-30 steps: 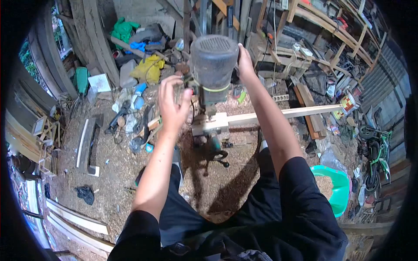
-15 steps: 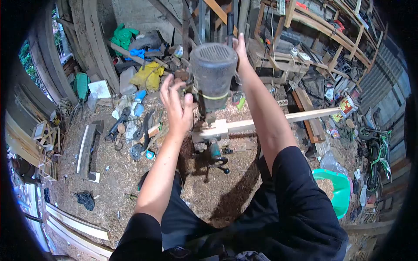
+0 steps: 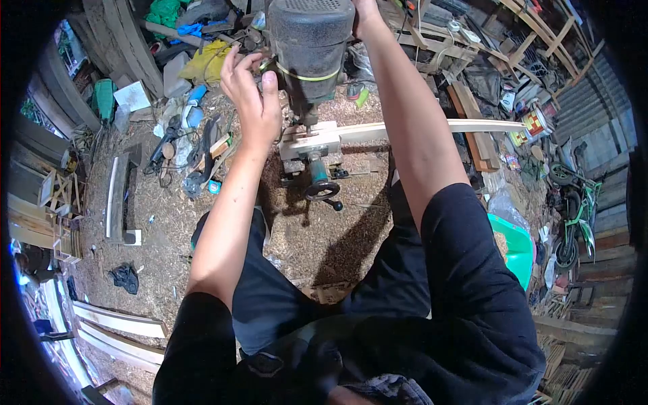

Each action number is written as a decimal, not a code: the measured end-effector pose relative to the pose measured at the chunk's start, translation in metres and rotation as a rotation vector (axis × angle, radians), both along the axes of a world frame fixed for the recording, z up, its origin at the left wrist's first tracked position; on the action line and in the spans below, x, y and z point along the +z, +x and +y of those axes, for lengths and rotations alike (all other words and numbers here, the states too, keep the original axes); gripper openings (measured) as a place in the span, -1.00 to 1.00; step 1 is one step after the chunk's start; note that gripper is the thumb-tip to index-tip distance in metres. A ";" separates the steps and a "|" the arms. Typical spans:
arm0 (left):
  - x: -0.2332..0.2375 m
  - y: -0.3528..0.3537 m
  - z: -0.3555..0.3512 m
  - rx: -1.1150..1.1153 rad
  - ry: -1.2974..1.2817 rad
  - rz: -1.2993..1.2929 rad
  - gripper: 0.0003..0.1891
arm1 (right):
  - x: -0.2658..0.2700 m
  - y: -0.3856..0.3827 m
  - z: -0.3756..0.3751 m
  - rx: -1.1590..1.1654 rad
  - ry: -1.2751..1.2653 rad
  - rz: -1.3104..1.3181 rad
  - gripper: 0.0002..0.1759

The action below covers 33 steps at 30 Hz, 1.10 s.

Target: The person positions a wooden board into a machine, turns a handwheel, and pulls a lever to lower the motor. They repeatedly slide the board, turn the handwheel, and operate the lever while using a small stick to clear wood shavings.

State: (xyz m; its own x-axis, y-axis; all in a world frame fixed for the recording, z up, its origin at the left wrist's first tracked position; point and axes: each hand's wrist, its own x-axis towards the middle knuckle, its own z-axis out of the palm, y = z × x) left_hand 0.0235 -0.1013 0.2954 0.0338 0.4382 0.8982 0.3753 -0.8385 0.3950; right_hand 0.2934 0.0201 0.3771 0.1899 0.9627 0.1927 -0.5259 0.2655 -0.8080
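A mortising machine with a dark cylindrical motor housing [image 3: 310, 40] stands in front of me. Its tool meets a wooden beam [image 3: 368, 131] lying across the machine, clamped over a vise with a black handwheel [image 3: 322, 190]. My left hand [image 3: 250, 94] is raised just left of the motor, fingers apart and slightly curled, with nothing in it. My right hand [image 3: 366, 15] is beside the motor's right side at the top edge of the view. Its fingers are cut off, so its hold cannot be seen.
The beam's far end reaches a patterned bucket [image 3: 533, 127]. A green basin [image 3: 518, 251] with shavings sits at my right. A power tool [image 3: 164, 148] and offcuts lie left on the shavings-covered floor. Planks [image 3: 121, 320] lie lower left; a small green motorbike [image 3: 574, 216] stands right.
The view has tipped downward, so the machine sits higher in the picture. My right hand has shifted toward the top edge, and the lever beside it is out of view. My left hand stays open.
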 end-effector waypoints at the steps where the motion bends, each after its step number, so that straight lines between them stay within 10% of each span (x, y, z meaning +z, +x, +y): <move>1: 0.000 0.001 0.000 -0.001 0.000 -0.003 -0.53 | 0.005 -0.002 -0.003 0.044 -0.117 -0.022 0.02; 28: 0.007 -0.048 0.018 -0.081 -0.363 -0.281 -0.46 | -0.051 -0.030 -0.085 -0.367 0.136 -0.071 -0.21; 33: -0.008 -0.056 0.020 -0.300 -0.709 0.352 -0.44 | -0.056 -0.026 -0.083 -0.340 0.204 -0.085 -0.26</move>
